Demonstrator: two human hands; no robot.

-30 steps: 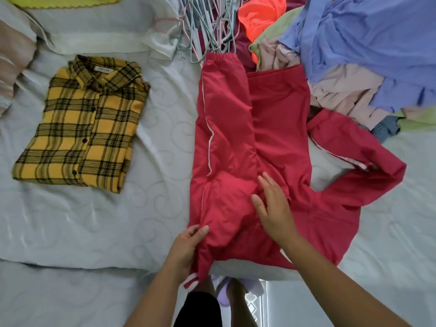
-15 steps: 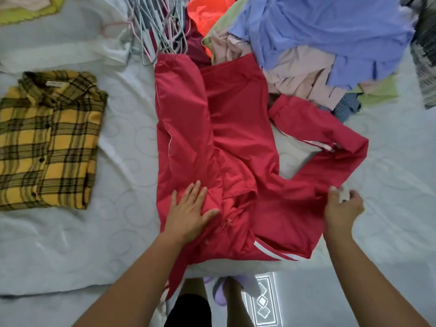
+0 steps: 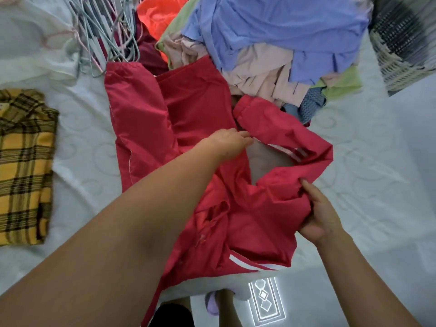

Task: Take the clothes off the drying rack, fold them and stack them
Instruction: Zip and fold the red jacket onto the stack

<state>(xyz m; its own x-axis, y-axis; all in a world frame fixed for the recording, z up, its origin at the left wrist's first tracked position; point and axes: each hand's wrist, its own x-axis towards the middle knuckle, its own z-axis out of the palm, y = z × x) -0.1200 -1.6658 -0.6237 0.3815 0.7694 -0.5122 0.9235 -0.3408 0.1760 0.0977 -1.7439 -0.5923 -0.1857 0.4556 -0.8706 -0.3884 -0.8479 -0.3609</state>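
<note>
Red track trousers (image 3: 195, 109) with white side stripes lie spread on the white bed sheet (image 3: 87, 147). One leg lies straight at the left, the other curls round to the right. My left hand (image 3: 230, 142) reaches across the trousers and touches the edge of the curled leg near its cuff. My right hand (image 3: 320, 215) grips a bunched fold of the red cloth at the lower right. A folded yellow plaid shirt (image 3: 23, 161) lies at the left. A heap of unfolded clothes (image 3: 278, 36), blue, pink, green and orange, sits behind the trousers.
A bundle of thin plastic hangers (image 3: 106, 31) lies at the back left beside white cloth (image 3: 35, 38). A woven basket (image 3: 405, 43) stands at the back right. The bed's front edge runs below the trousers, with floor and my feet (image 3: 212, 303) beneath.
My left hand left the trousers' lower part and reached up right to the curled leg. My right hand now grips bunched cloth at the right. The camera shifted right and closer.
</note>
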